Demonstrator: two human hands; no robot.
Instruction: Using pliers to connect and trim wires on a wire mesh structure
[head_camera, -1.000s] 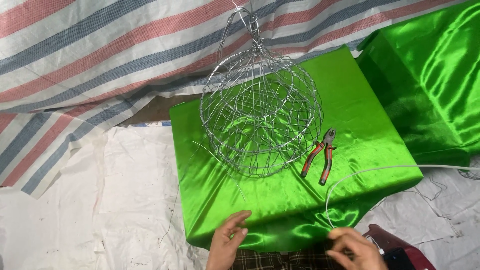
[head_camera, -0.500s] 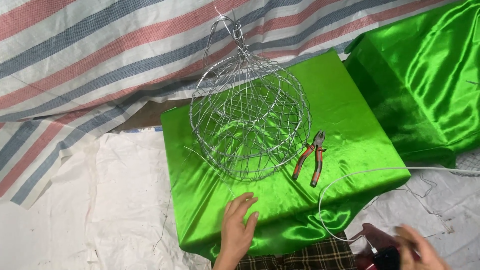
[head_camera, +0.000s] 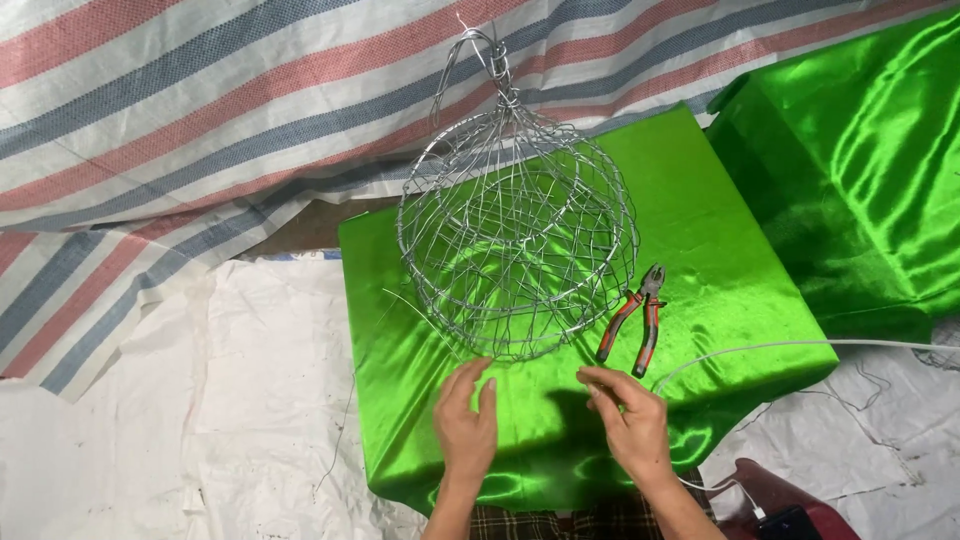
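Note:
A round wire cage (head_camera: 515, 235) with a twisted hook on top stands on a table draped in shiny green cloth (head_camera: 700, 200). My left hand (head_camera: 466, 422) hovers just below the cage's near rim, fingers apart and holding nothing. My right hand (head_camera: 628, 418) is beside it to the right, fingers loosely curled, and I cannot see anything in it. Red-handled pliers (head_camera: 634, 320) lie on the cloth right of the cage, just above my right hand. A thin loose wire (head_camera: 425, 320) sticks out from the cage's left side.
A second green-draped block (head_camera: 860, 170) stands at the right. A striped tarp (head_camera: 200, 120) covers the back and left; white sheeting (head_camera: 180, 420) lies on the floor. A white cable (head_camera: 800, 345) runs from the right to a dark device (head_camera: 790, 520) near my knee.
My right hand has come up from the lower right onto the green cloth. My left hand has moved up closer to the cage. The view has shifted slightly.

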